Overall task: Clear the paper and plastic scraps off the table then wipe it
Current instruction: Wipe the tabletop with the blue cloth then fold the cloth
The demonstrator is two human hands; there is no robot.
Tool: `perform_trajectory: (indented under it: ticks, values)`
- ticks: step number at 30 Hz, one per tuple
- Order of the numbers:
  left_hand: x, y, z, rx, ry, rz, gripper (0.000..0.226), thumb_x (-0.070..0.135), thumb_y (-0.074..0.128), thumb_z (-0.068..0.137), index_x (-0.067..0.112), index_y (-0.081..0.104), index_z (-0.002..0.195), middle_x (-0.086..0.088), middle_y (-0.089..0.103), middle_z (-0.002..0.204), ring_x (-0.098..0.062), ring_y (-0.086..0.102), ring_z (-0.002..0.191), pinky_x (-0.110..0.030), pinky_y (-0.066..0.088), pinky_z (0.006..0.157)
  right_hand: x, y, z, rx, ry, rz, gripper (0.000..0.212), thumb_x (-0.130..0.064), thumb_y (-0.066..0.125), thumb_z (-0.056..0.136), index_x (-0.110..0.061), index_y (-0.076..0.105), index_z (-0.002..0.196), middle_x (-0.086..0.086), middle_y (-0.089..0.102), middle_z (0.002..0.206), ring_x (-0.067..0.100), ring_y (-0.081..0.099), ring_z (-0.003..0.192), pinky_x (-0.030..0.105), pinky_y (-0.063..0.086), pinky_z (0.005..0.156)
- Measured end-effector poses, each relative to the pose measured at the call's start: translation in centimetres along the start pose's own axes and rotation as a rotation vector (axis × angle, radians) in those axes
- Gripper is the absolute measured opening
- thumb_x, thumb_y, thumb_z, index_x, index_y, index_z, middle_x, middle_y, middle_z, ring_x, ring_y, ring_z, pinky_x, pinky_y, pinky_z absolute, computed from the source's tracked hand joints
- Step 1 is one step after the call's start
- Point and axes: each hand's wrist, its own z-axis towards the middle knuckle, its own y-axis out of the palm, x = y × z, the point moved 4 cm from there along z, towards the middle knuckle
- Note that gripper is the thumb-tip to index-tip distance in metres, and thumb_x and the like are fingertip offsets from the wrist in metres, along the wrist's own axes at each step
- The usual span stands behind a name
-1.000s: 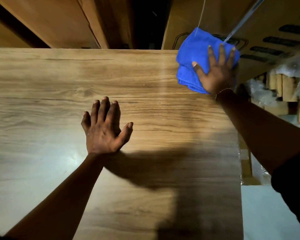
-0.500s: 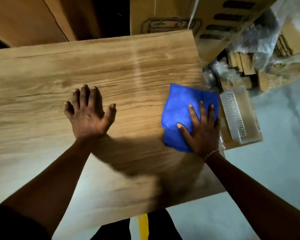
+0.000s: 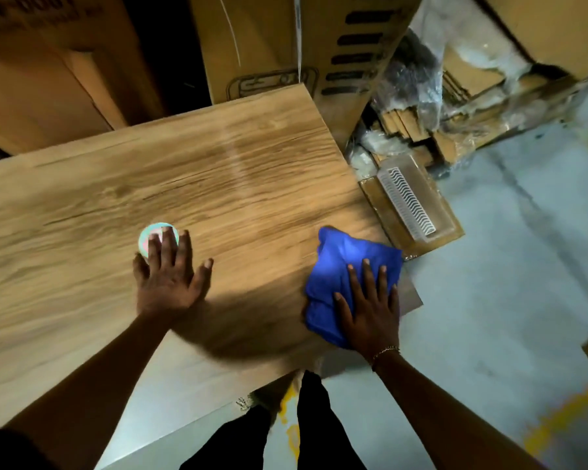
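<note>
At the right edge of the table (image 3: 218,171), lower right of centre in frame: the blue cloth (image 3: 336,266) lay flat on the wood. The right grip (image 3: 370,310) sat on top of it, fingers straight and spread, palm pressing down (a press, not a clench, since nothing was curled round the cloth). The cloth stuck out up-frame and left of the fingertips. Its right corner sat at about the table edge, with the floor (image 3: 506,300) just past it.

The left grip (image 3: 167,279) was flat on the table mid-frame, released, fingers straight, holding nothing. Its fingertips overlapped a pale round patch (image 3: 158,237) (glare or a small object, couldn't tell).

Key relation: nearly all the table surface lay left and up-frame of the cloth, and the table's long axis ran left-right across the frame. The right grip was the one on the cloth. The left grip sat well apart from it, in the lane a leftward stroke would take.

My read: this was the wipe step. The next pass would need to head left or up-frame, away from the edge, with the left grip lifted clear.

Off the table, upper right: cardboard boxes (image 3: 269,39), plastic-wrapped bundles (image 3: 421,79), and a clear ridged tray (image 3: 408,201) just beside the table edge.
</note>
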Motion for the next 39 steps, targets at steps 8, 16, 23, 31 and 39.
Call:
perform_trajectory:
  ticks: [8, 16, 23, 31, 39]
  values:
    - [-1.0, 2.4, -10.1, -0.224, 0.166, 0.173, 0.105, 0.084, 0.037, 0.084, 0.012, 0.035, 0.159, -0.018, 0.034, 0.166, -0.043, 0.038, 0.149, -0.071, 0.041, 0.104, -4.0, 1.5, -9.5, -0.172, -0.255, 0.131, 0.056, -0.055, 0.018, 0.106, -0.044, 0.013, 0.161, -0.008, 0.014, 0.171, 0.022, 0.004, 0.158, 0.042, 0.011, 0.121]
    - [4.1, -1.6, -15.5, -0.607, -0.071, -0.438, 0.069, 0.077, 0.049, 0.09, 0.039, 0.052, 0.148, 0.003, 0.055, 0.15, -0.017, 0.053, 0.135, -0.029, 0.044, 0.099, -7.8, -3.7, -13.1, -0.498, 0.165, 0.703, 0.077, -0.099, 0.026, 0.07, -0.05, 0.056, 0.122, 0.004, 0.059, 0.146, 0.019, 0.056, 0.135, 0.02, 0.042, 0.105]
    - [13.4, -7.2, -19.3, -0.856, -0.426, -1.891, 0.082, 0.07, 0.058, 0.089, 0.006, 0.062, 0.141, -0.017, 0.072, 0.126, -0.034, 0.071, 0.114, -0.044, 0.049, 0.105, -12.4, -11.7, -11.0, -0.557, 0.043, 1.192, 0.041, -0.055, 0.068, 0.091, -0.024, 0.067, 0.119, -0.008, 0.069, 0.126, -0.019, 0.059, 0.111, 0.021, 0.044, 0.11]
    - [16.7, -15.9, -18.3, -0.499, -0.185, -2.251, 0.07, 0.023, 0.102, 0.047, -0.001, 0.078, 0.109, -0.023, 0.077, 0.107, -0.037, 0.076, 0.095, -0.047, 0.063, 0.084, -7.9, -21.0, -3.1, -0.263, -0.085, 1.398, 0.016, -0.024, 0.065, 0.098, -0.018, 0.072, 0.111, 0.005, 0.073, 0.122, 0.007, 0.069, 0.108, 0.017, 0.051, 0.09]
    - [17.4, -18.9, -17.4, -0.33, -0.147, -2.211, 0.072, 0.021, 0.103, 0.042, 0.001, 0.08, 0.107, -0.02, 0.077, 0.107, -0.035, 0.077, 0.092, -0.045, 0.064, 0.083, -9.4, -22.0, -2.4, -0.91, 0.113, 1.84, 0.046, -0.023, 0.066, 0.088, -0.007, 0.064, 0.132, 0.015, 0.069, 0.131, 0.028, 0.068, 0.118, 0.039, 0.055, 0.094]
